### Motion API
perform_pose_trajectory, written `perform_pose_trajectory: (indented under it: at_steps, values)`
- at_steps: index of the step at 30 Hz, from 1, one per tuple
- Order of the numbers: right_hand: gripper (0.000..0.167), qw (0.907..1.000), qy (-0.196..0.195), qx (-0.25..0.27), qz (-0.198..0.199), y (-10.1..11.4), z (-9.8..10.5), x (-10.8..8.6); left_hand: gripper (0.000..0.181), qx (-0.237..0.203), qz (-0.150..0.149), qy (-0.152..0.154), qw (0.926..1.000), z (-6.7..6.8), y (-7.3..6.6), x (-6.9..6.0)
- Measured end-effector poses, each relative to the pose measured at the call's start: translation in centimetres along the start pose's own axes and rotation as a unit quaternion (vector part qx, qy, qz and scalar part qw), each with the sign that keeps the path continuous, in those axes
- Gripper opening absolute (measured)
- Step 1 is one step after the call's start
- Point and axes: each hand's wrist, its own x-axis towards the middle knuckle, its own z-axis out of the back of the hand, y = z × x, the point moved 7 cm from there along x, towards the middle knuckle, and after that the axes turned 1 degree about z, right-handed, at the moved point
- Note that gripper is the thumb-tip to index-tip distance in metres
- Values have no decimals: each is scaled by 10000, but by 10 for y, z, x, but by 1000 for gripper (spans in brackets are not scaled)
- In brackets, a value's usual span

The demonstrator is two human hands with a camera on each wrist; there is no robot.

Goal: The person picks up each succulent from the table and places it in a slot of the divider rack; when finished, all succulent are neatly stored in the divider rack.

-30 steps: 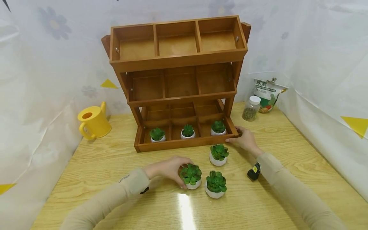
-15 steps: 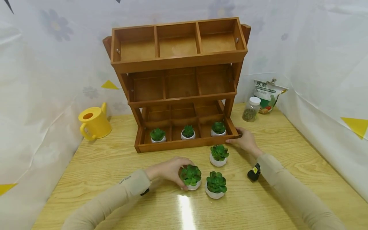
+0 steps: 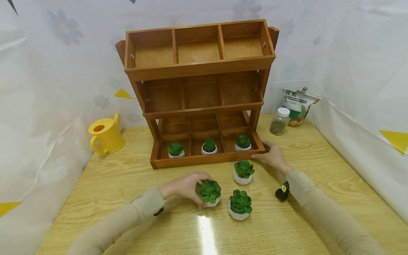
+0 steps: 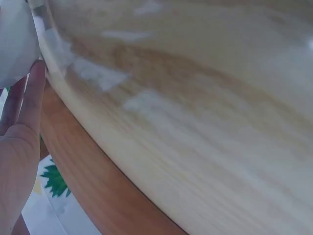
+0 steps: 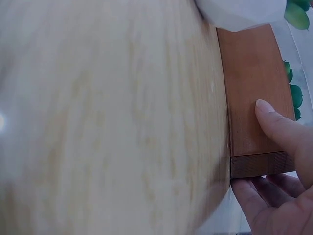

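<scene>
In the head view my left hand (image 3: 190,187) grips a green potted succulent (image 3: 209,192) in a white pot, thumb on the near side. The left wrist view shows fingers against that white pot (image 4: 17,41). My right hand (image 3: 273,156) holds the front right corner of the three-tier wooden plant stand (image 3: 197,162). From the right wrist view, its thumb lies on the front board (image 5: 257,93) and its fingers are round the end. Two more potted succulents, one nearer the stand (image 3: 243,172) and one closer to me (image 3: 239,205), stand on the table.
Three small potted plants sit in the bottom tier, at left (image 3: 176,149), middle (image 3: 209,146) and right (image 3: 243,142). A yellow watering can (image 3: 108,136) is at the left. A lidded jar (image 3: 278,122) and a printed bag (image 3: 298,106) stand at the back right.
My left hand has shifted slightly left and away from me with the potted succulent in its grip. The right hand stays on the stand's corner.
</scene>
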Motion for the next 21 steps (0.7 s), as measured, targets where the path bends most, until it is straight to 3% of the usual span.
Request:
perform_pose_trajectory:
  at_steps: [3,6,11,21]
  values:
    - [77,10000,-1,-5,2,0,0,-1,71,-74,119,-118,9998,6,2,-6]
    - [78,10000,12,6,-6,0,0,-1,70,-150,1,-298,9994,14,4,-12]
    - [77,10000,37,2,0,-1,0,0,68,-61,-286,-895,9956,33,6,-22]
    - [77,10000,-11,15,10,-2,-1,1,69,227,-160,-1818,9829,76,7,-45]
